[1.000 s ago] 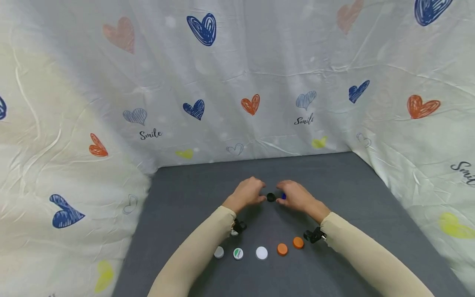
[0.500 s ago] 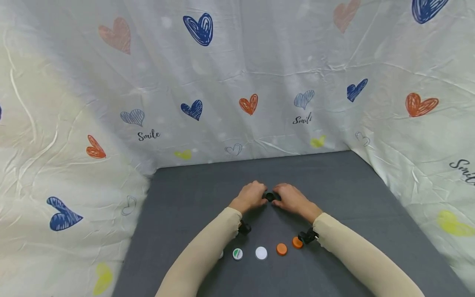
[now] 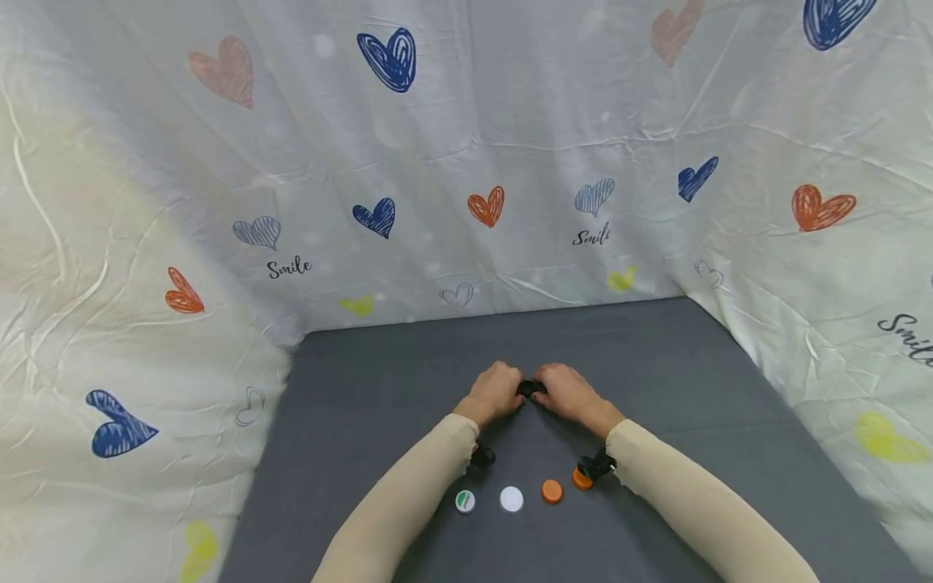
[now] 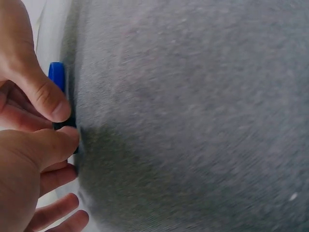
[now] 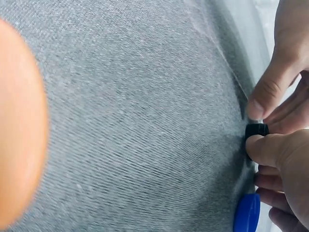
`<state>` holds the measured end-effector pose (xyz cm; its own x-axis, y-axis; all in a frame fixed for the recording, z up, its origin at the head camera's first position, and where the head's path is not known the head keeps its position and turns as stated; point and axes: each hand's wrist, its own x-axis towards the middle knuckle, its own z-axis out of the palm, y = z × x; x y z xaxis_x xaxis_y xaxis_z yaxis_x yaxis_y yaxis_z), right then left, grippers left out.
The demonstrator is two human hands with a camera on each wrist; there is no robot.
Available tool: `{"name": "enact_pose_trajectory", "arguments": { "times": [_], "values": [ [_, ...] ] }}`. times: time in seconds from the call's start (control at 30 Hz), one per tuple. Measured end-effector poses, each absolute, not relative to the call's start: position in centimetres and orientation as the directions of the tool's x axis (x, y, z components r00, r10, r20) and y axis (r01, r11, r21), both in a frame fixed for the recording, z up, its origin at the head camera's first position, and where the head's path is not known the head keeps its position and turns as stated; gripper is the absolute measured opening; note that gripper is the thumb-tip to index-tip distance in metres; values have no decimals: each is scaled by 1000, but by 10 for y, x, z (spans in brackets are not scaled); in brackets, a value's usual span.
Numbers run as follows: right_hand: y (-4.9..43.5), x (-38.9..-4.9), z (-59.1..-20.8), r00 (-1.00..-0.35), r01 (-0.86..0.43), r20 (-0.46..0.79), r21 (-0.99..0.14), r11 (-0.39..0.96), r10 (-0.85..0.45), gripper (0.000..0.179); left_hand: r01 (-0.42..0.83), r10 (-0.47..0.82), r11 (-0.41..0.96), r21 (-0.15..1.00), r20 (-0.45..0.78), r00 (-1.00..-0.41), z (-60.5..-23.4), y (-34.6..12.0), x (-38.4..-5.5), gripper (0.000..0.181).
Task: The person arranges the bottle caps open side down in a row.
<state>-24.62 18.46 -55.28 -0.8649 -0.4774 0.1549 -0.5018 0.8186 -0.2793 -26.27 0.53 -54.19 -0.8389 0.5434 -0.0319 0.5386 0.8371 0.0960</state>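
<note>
Toward the back of the grey cloth, my two hands meet over black bottle caps (image 3: 530,389). With thumb and fingers curled, my left hand (image 3: 498,390) pinches the black from the left. My right hand (image 3: 568,391) pinches it from the right, its thumb lying across a black cap (image 5: 256,129) in the right wrist view. Fingers cover much of the black, so I cannot tell whether it is one cap or two side by side. A blue bottle cap (image 5: 247,212) stands by my right hand's fingers, hidden in the head view.
Nearer to me lie a white cap with green print (image 3: 465,502), a plain white cap (image 3: 512,499) and two orange caps (image 3: 551,491), one partly behind the right wrist camera (image 3: 596,465). A heart-printed curtain (image 3: 408,267) hangs around the grey table (image 3: 379,380).
Both hands have drawn together, closing the gap around the black cap. The blue cap has gone from the head view. My left arm now covers the white caps at the left.
</note>
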Motion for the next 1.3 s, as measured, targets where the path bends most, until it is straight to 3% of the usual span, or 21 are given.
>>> {"name": "enact_pose_trajectory", "arguments": {
  "times": [0.33,0.6,1.3],
  "values": [
    [178,-245,-553,-862,-506,174,-254,824,-476,9,526,526,838,143,43,-850,-544,-2,-263,13],
    [173,-243,-549,-840,-542,197,-254,801,-506,19,538,533,834,122,72,-843,-544,-12,-261,11],
    [159,-223,-512,-769,-629,336,-244,738,-544,29,619,566,777,113,303,-767,-504,-47,-228,23]
  ]
}}
